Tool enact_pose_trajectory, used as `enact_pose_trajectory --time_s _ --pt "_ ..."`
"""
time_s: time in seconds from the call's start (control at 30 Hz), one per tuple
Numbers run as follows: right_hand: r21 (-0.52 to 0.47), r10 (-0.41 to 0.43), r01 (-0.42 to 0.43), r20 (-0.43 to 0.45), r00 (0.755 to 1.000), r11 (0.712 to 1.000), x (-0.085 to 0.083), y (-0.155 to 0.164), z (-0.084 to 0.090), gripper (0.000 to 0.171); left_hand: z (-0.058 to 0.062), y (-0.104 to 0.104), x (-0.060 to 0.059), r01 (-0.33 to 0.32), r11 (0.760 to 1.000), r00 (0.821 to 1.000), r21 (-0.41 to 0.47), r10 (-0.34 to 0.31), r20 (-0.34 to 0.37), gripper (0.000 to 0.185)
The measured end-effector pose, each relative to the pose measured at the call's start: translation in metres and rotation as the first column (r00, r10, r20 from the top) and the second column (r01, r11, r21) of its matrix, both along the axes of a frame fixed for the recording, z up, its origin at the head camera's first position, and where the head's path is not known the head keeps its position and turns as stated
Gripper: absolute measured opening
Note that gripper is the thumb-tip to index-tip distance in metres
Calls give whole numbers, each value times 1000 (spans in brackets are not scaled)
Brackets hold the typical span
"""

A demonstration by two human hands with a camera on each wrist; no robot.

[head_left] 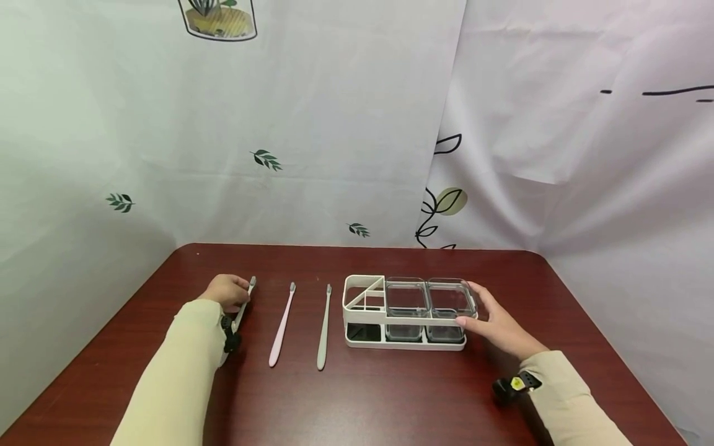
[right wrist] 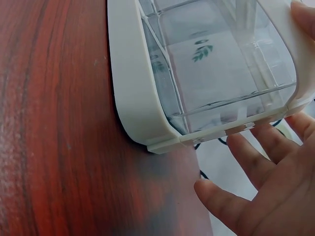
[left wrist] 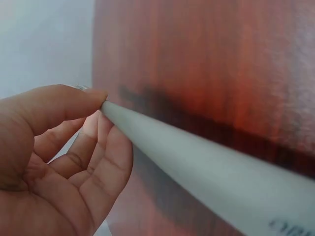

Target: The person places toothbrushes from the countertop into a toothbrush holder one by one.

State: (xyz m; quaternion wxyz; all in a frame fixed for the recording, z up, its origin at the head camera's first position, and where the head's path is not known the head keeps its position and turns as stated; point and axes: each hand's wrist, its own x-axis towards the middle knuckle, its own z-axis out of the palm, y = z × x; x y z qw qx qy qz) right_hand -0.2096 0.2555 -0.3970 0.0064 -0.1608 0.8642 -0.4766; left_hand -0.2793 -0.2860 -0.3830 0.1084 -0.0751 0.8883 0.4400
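Observation:
My left hand [head_left: 225,291] pinches a pale toothbrush [head_left: 243,310] near its upper part, at the left of the table. Close up in the left wrist view, thumb and fingertips meet at the thin neck of the handle [left wrist: 197,157], which slants down to the right above the wood. My right hand [head_left: 493,319] grips the right end of a white toothbrush holder [head_left: 365,316], thumb at the front rail and fingers behind. Two clear cups sit in that holder, the left cup [head_left: 406,298] and the right cup [head_left: 450,298]. Its left part has slanted divider slots.
Between the left hand and the holder lie a pink toothbrush [head_left: 282,327] and a light green toothbrush [head_left: 323,331], bristle ends away from me. All stand on a dark red wooden table [head_left: 379,396]. A white printed cloth [head_left: 334,124] hangs behind its far edge.

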Motion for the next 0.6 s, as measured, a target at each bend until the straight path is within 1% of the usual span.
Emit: enact_pose_trajectory --time_s 0.1,0.27,0.4,0.6 --pt "-7 -2 3 11 1000 1000 0 0 -1 78 8 -4 1 1 998 1000 69 0 -12 36" --pt "-47 19 -19 8 1000 999 0 0 -3 77 16 0 6 -25 987 998 157 33 -50 42" --pt "-101 50 -50 1 999 994 0 -1 -5 74 22 6 6 -30 978 996 207 46 -72 45" --pt "-168 98 -98 -13 995 981 0 -2 -5 71 32 14 3 -11 968 993 252 41 -112 45"
